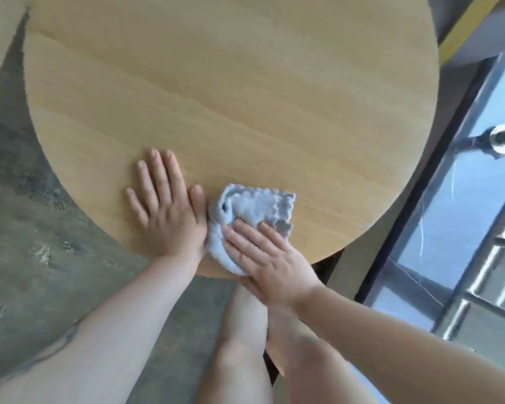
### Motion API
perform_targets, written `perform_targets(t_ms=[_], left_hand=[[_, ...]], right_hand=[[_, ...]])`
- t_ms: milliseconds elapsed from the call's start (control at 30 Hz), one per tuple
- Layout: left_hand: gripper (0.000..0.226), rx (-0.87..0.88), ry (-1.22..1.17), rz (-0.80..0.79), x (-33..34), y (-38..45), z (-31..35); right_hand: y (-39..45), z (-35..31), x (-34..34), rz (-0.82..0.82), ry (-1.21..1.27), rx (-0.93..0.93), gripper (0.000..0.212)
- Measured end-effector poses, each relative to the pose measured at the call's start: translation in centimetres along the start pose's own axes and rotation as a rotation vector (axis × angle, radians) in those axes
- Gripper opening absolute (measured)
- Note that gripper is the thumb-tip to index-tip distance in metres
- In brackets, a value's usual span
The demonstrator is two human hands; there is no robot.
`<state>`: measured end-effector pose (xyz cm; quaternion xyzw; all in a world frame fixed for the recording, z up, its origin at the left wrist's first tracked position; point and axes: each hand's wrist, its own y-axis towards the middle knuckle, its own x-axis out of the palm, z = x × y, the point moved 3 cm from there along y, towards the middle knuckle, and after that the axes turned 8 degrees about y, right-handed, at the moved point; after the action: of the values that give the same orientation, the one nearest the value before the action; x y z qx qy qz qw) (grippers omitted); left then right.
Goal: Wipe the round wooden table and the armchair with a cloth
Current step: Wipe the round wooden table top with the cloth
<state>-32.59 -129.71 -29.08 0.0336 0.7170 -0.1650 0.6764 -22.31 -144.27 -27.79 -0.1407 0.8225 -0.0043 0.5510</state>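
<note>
We look straight down on the round wooden tabletop (231,91), pale and grained, which fills most of the view. Our left hand (169,211) lies flat on the wood near the edge closest to us, palm down, fingers straight and slightly spread — its grip is loose and holds nothing. Its thumb runs right alongside the cloth (254,211), touching or all but touching the left fold.

The cloth is a pale grey-white, nubbly piece, bunched and folded rather than spread flat, with a scalloped edge along its far side and a small dark mark near its left fold. It sits on the tabletop close to the near rim, just right of the left hand. Our right hand (270,258) rests on the near part of it, fingers straight and laid over the fabric, pressing it down onto the wood — no curl around it, so the grip is flat and unclenched. The heel of that hand reaches past the table's rim.

Both bare forearms come in from the bottom of the view, and our bare legs (239,339) show below the table's edge. The floor (41,243) on the left is mottled grey-green. On the right runs a glass panel (464,199) in a dark frame, with metal rails (490,275) beyond it. At the top right corner there is a yellow strip (473,24) beside a grey surface; what it belongs to we cannot tell.
</note>
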Motion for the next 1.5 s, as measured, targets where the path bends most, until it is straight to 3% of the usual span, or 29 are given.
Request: perform_targets(t_ms=[33,67,167,200,233,300,367,400,433,500,567,600,667,733,767,800,833,900,933,967,1067,1100,1133,1233,1267,1300,1367,1433,1500], left_hand=[[0.064,0.020,0.001,-0.017,0.0,0.1,0.0],[0.064,0.029,0.003,-0.035,0.0,0.1,0.0],[0.064,0.023,0.028,-0.050,-0.2,0.2,0.1],[0.065,0.021,0.038,-0.048,-0.2,0.2,0.1],[0.065,0.021,0.043,-0.048,-0.2,0.2,0.0],[0.067,0.029,0.052,-0.049,-0.4,0.5,-0.2],[0.066,0.041,0.044,-0.091,-0.5,0.7,-0.4],[0.065,0.046,0.013,-0.119,-0.5,0.8,-0.6],[0.065,0.054,-0.028,-0.135,-0.7,0.8,-0.8],[0.069,0.107,-0.094,-0.127,-1.0,0.7,-1.3],[0.071,0.160,-0.153,-0.121,-1.2,0.7,-1.9],[0.073,0.177,-0.181,-0.125,-1.2,0.9,-2.3],[0.074,0.238,-0.238,-0.138,-1.7,1.5,-3.9],[0.068,0.410,-0.275,-0.127,-2.1,3.0,-6.1],[0.065,0.532,-0.239,-0.126,-2.2,4.1,-7.5],[0.062,0.650,-0.189,-0.125,-2.2,5.2,-8.9],[0.062,0.729,-0.143,-0.114,-2.2,6.5,-10.2],[0.066,0.723,-0.078,-0.082,-2.2,8.9,-11.9],[0.068,0.680,-0.062,-0.078,-2.2,9.8,-12.1],[0.070,0.639,-0.039,-0.076,-2.2,10.2,-12.0],[0.071,0.600,0.061,-0.096,-2.5,10.3,-11.7],[0.068,0.620,0.064,-0.126,-2.5,10.4,-11.6],[0.066,0.635,0.055,-0.169,-2.5,10.5,-11.6],[0.065,0.612,0.038,-0.146,-2.1,10.3,-11.7],[0.066,0.590,0.027,-0.110,-2.1,10.3,-11.5],[0.066,0.578,0.012,-0.098,-2.2,10.1,-11.3],[0.064,0.606,-0.041,-0.159,-2.4,10.2,-11.6],[0.062,0.624,-0.126,-0.214,-3.3,11.9,-12.5],[0.061,0.594,-0.130,-0.195,-4.3,15.5,-13.5]], right_hand=[[-1.1,2.0,-0.2,0.002,-0.047,-0.012,0.075],[-2.2,4.1,-0.6,0.052,-0.055,0.137,0.074],[-3.8,6.3,-2.6,0.482,0.156,1.021,0.067],[-2.6,4.1,-1.9,0.521,0.172,1.114,0.066],[-0.7,0.9,-0.9,0.476,0.176,1.026,0.067],[2.4,-5.7,1.0,0.297,0.188,0.595,0.066],[2.1,-5.1,1.3,0.207,0.135,0.359,0.064],[1.1,-3.4,1.3,0.194,0.067,0.337,0.063],[0.0,-1.4,1.0,0.203,0.033,0.411,0.062],[-2.5,1.2,0.1,0.362,0.102,0.822,0.063],[-0.9,-1.4,0.2,0.530,0.147,1.230,0.066],[1.7,-4.1,1.1,0.518,0.155,1.245,0.066],[7.6,-9.5,2.6,0.361,0.199,0.888,0.063],[9.1,-9.2,2.4,0.231,0.104,0.506,0.059],[8.4,-7.8,2.1,0.210,0.031,0.466,0.059],[7.2,-6.2,1.7,0.237,0.007,0.572,0.060],[5.5,-4.7,1.2,0.325,0.056,0.815,0.061],[4.4,-5.4,0.7,0.561,0.190,1.437,0.065],[6.3,-7.2,1.0,0.614,0.254,1.596,0.067],[9.7,-9.3,1.0,0.590,0.284,1.557,0.068],[16.7,-12.8,1.7,0.364,0.232,0.811,0.061],[16.1,-11.2,1.4,0.321,0.164,0.678,0.057],[14.4,-9.7,1.1,0.311,0.150,0.704,0.054],[9.3,-8.7,1.3,0.545,0.254,1.420,0.054],[10.4,-10.2,1.6,0.581,0.269,1.547,0.055],[13.0,-11.8,1.6,0.555,0.269,1.488,0.056],[17.4,-13.9,2.1,0.380,0.326,1.075,0.053],[17.0,-11.5,0.9,0.373,0.385,0.788,0.047],[14.3,-8.8,0.1,0.591,0.422,0.946,0.045]])
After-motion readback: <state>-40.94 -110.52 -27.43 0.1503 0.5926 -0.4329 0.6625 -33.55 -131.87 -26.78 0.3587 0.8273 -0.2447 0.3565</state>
